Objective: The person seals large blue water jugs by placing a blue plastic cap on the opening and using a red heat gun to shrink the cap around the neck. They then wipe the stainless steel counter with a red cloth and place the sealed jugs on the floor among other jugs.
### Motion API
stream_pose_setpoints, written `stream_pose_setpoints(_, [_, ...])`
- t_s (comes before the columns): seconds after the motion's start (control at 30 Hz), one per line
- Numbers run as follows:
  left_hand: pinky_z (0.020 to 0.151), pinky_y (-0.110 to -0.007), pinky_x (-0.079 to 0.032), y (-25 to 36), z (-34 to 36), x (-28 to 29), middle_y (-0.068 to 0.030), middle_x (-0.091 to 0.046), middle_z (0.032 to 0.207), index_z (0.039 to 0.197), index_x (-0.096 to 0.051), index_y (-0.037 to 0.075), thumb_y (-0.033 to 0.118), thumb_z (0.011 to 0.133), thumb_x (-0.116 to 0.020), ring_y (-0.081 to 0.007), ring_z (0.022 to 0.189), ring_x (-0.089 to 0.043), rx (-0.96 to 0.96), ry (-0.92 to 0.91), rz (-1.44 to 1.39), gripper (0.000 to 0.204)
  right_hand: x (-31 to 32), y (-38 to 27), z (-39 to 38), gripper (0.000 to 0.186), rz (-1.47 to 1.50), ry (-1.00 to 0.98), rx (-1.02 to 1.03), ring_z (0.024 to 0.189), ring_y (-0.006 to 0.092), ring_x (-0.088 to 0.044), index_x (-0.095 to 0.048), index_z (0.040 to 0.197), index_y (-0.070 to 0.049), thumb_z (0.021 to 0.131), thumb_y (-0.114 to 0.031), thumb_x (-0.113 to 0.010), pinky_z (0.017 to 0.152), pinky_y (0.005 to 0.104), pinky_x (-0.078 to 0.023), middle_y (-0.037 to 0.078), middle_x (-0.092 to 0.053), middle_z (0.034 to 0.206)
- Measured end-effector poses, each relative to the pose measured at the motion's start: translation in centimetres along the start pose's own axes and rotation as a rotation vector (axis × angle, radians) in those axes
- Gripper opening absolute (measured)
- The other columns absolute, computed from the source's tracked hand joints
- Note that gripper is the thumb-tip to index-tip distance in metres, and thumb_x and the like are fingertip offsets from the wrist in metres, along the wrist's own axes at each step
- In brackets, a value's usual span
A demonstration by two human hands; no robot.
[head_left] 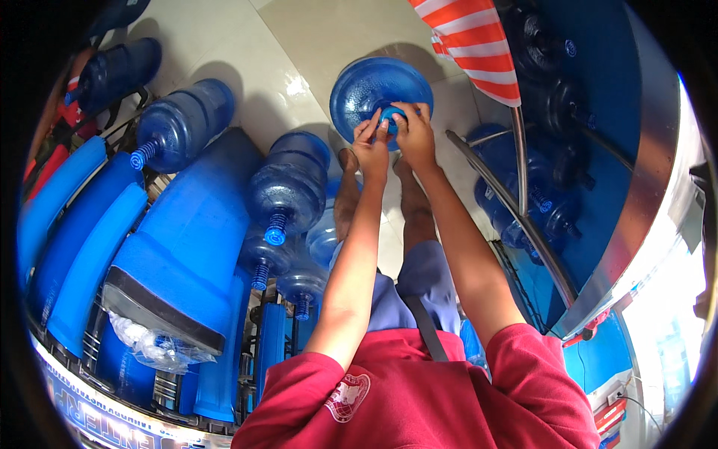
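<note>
A large blue water jug (pixel 359 86) stands upright on the floor in front of my feet. Over its neck both hands come together around a light blue cap (pixel 390 116). From the left, my left hand (pixel 369 147) has its thumb and fingers against the cap's near side. My right hand (pixel 416 135) grips it from the right, fingers curled over the top. The fingers cover much of the cap and hide the jug's neck, so I cannot tell how firmly the cap sits on it.
Several blue water jugs lie at left, among them one (pixel 288 179) near my leg and another (pixel 187 123) farther off, beside blue plastic panels (pixel 179 232). At right are a metal rail (pixel 486 183), more jugs (pixel 553 187) and a red-and-white striped cloth (pixel 475 41). Tiled floor (pixel 224 37) lies beyond.
</note>
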State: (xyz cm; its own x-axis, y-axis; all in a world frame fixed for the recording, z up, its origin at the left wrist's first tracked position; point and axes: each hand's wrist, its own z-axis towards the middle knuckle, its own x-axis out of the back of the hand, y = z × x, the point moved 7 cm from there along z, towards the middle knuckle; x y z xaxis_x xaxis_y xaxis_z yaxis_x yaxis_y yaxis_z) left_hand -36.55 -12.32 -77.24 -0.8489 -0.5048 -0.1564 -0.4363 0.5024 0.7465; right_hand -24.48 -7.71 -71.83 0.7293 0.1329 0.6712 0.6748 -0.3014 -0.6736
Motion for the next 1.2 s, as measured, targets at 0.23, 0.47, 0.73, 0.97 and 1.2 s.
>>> stream_pose_setpoints(0.23, [0.066, -0.022, -0.057, 0.3, -0.6, -0.4, -0.0018, -0.044, 0.11, 0.116, -0.071, 0.006, 0.005, 0.091, -0.067, -0.0099, 0.088, -0.055, -0.022, 0.033, 0.022, 0.026, 0.7, -2.2, 0.5, 0.052, -0.212, -0.381, 0.201, 0.1, 0.0417, -0.062, -0.046, 0.132, 0.005, 0.086, -0.011, -0.065, 0.084, 0.0474, -0.052, 0.022, -0.044, 0.124])
stream_pose_setpoints(0.47, [0.072, -0.022, -0.05, -0.5, -0.5, -0.4, -0.0033, -0.047, 0.108, 0.118, -0.071, 0.009, 0.01, 0.093, -0.065, -0.0097, 0.091, -0.052, -0.018, 0.086, 0.036, 0.025, -1.0, -2.5, 0.9, 0.045, -0.504, -0.427, 0.223, 0.09, 0.0403, -0.066, -0.047, 0.12, 0.005, 0.084, -0.01, -0.067, 0.078, 0.0473, -0.056, 0.021, -0.046, 0.117])
stream_pose_setpoints(0.73, [0.08, -0.026, -0.046, 0.8, 0.2, 0.5, -0.004, -0.054, 0.097, 0.113, -0.074, 0.012, 0.016, 0.085, -0.075, -0.0139, 0.09, -0.053, -0.096, 0.035, 0.278, 0.028, -0.1, -1.8, 1.5, 0.053, -0.407, -0.506, 0.315, 0.088, 0.0408, -0.066, -0.045, 0.122, 0.003, 0.082, -0.019, -0.073, 0.075, 0.0472, -0.056, 0.021, -0.046, 0.113])
stream_pose_setpoints(0.97, [0.075, -0.025, -0.047, 0.7, 1.4, -0.2, -0.0028, -0.055, 0.095, 0.103, -0.077, 0.01, 0.016, 0.082, -0.079, -0.0137, 0.088, -0.054, -0.188, 0.09, 0.303, 0.022, 0.3, -0.9, 2.5, 0.061, -0.275, -0.623, 0.327, 0.09, 0.036, -0.066, -0.046, 0.133, -0.004, 0.082, -0.021, -0.075, 0.078, 0.0444, -0.055, 0.018, -0.048, 0.117])
stream_pose_setpoints(1.2, [0.061, -0.022, -0.05, 1.1, 2.8, -0.2, -0.0003, -0.058, 0.099, 0.103, -0.077, 0.012, 0.019, 0.082, -0.08, -0.0086, 0.075, -0.057, -0.075, -0.046, 0.337, 0.022, -0.1, 2.1, 3.1, 0.036, 0.21, -0.348, 0.011, 0.093, 0.0291, -0.064, -0.064, 0.121, -0.004, 0.09, -0.022, -0.065, 0.082, 0.0364, -0.051, 0.016, -0.06, 0.113])
